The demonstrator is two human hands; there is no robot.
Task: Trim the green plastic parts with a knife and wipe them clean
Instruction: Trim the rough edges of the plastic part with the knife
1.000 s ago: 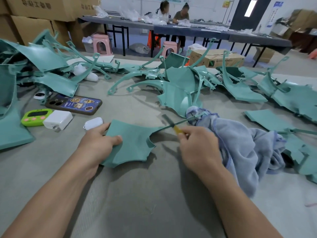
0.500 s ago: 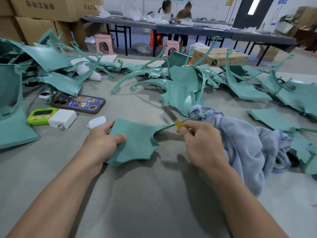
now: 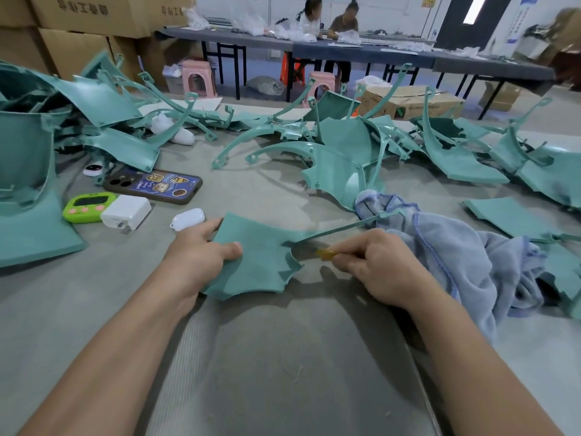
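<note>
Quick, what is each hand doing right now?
Left hand: closed, gripping the green plastic part by its edge.
Right hand: closed, pinching the yellow-handled knife.

Nothing is reading clearly here. The stacked brown cardboard boxes [image 3: 81, 11] at the far left are showing large dark printed characters (possibly Chinese, and seemingly upside down), too blurred to make out. The dark phone case with cartoon stickers [image 3: 157, 185] is carrying tiny lettering too small to read. A small yellow wall sign [image 3: 428, 0] and a blue-and-white wall poster [image 3: 515, 20] are proving illegible too.
</note>
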